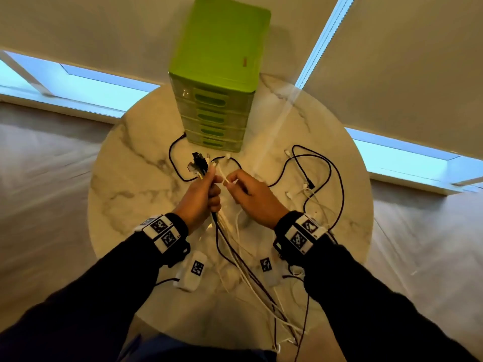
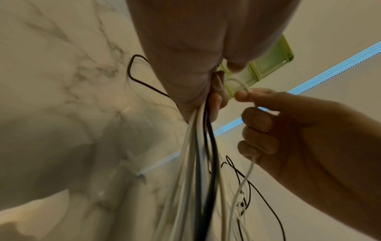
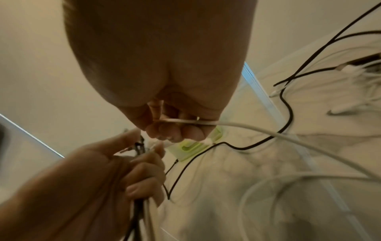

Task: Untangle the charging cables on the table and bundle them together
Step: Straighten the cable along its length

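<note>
Centre of the head view: my left hand (image 1: 202, 195) was fisted around a bunch of cables (image 1: 236, 253), black and white mixed, plug ends (image 1: 199, 163) sticking out above the fist toward the top of the frame, the rest trailing down to the lower edge over the round marble table (image 1: 125, 178). My right hand (image 1: 254, 195) sat just beside it, to the right, fingers curled, pinching one white cable (image 1: 226, 180) between thumb and fingertip, the two hands nearly touching. In the right wrist view that white cable (image 3: 268, 132) ran out of the hand toward the right of the frame. More loose cables (image 1: 317, 184) lay right of the right hand on the tabletop, black loops and white strands, still tangled; another black loop (image 1: 173, 163) lay upper left of the left hand. Green drawer unit (image 1: 219, 74) stood at the top centre, beyond both hands. White tagged blocks (image 1: 192, 271) lay on the table near the wrists, lower centre.
</note>
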{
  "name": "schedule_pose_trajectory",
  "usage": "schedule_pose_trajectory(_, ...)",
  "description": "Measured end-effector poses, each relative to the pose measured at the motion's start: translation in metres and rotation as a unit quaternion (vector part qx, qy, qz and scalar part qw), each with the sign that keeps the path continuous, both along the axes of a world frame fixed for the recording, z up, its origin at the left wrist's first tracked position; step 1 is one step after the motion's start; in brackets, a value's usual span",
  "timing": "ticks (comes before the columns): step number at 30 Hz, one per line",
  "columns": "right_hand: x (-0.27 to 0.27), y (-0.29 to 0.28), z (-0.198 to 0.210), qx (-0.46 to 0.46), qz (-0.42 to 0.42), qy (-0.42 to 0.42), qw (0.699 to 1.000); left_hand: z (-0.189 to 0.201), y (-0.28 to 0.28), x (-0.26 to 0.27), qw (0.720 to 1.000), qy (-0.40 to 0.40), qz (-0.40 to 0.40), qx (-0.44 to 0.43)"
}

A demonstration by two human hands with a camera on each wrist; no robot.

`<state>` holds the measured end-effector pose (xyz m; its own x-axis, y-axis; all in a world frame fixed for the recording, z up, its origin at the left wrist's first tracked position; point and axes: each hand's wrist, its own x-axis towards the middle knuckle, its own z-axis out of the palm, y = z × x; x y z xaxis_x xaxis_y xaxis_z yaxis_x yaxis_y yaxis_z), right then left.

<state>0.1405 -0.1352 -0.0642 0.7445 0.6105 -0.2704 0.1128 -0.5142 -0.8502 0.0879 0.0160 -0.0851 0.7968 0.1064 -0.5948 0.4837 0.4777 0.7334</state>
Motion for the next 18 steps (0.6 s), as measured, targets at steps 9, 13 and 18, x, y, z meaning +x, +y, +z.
schedule_pose_trajectory(9,-0.048,-0.035,0.017,0.010,-0.006,0.060,0.998,0.014,-0.014,-0.017,0.997,-0.067,-0.013,0.022)
schedule_pose_trajectory(13,-0.041,-0.020,0.034,0.060,-0.123,0.067,0.988,0.026,-0.022,-0.035,0.992,-0.088,-0.068,0.055)
schedule_pose_trajectory(18,-0.036,-0.007,0.049,0.077,-0.173,0.059,0.980,0.032,-0.027,-0.060,0.986,-0.083,-0.101,0.101)
